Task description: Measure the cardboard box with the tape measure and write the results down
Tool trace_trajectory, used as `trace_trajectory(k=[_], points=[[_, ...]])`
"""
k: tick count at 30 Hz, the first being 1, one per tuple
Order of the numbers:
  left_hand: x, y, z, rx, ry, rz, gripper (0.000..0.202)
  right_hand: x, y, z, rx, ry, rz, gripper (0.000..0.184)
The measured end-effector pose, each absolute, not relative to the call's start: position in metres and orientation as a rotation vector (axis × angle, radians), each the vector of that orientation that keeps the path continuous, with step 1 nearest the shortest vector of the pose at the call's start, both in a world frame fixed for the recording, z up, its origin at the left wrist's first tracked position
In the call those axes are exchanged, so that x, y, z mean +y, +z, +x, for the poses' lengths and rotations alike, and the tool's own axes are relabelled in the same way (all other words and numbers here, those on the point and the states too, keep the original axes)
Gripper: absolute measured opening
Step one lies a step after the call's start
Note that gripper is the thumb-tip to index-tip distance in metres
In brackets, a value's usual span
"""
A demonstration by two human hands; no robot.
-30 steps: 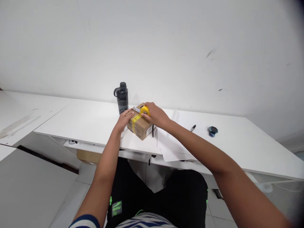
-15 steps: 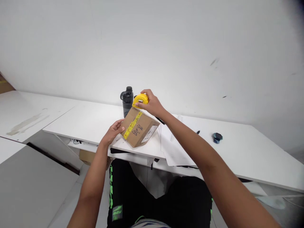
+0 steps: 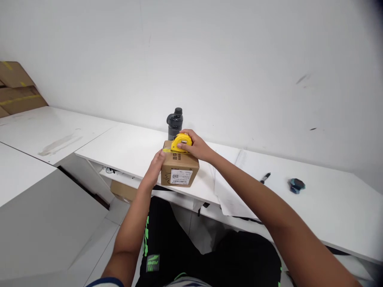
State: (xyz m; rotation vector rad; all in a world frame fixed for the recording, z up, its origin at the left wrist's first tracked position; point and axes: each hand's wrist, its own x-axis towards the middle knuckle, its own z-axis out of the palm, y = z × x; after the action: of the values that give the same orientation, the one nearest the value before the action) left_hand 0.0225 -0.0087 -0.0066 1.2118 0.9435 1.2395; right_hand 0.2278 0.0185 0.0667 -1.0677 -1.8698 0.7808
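Note:
A small brown cardboard box (image 3: 167, 169) sits at the front edge of the white table, its white printed label facing me. My left hand (image 3: 155, 165) is closed against the box's left side, with the thumb by the top left corner. My right hand (image 3: 197, 146) grips a yellow tape measure (image 3: 184, 140) that rests on the top of the box. A yellow strip runs from the tape measure towards my left thumb; whether it is the blade or packing tape on the box, I cannot tell.
Behind the box stands a dark water bottle (image 3: 175, 123). White paper sheets (image 3: 229, 199), a black marker (image 3: 265, 177) and a dark blue object (image 3: 296, 185) lie to the right. Cardboard cartons (image 3: 19, 99) are stacked at the far left. Another carton (image 3: 122, 190) is below the table.
The box was tilted and now sits level, turned so its label faces me. The tape measure has come down onto its top. My view has shifted left.

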Motion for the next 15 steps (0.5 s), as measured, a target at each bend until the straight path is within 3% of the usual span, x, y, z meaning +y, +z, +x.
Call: trace_trajectory(k=[8,15], points=[[-0.008,0.009,0.029,0.92,1.138,1.13,0.062,0.024,0.068,0.203,-2.1,0.474,-1.026,0.052],[-0.008,0.008,0.026,0.862,1.142,1.16,0.055,0.021,0.078,0.198,-2.219,0.409,-1.023,0.052]])
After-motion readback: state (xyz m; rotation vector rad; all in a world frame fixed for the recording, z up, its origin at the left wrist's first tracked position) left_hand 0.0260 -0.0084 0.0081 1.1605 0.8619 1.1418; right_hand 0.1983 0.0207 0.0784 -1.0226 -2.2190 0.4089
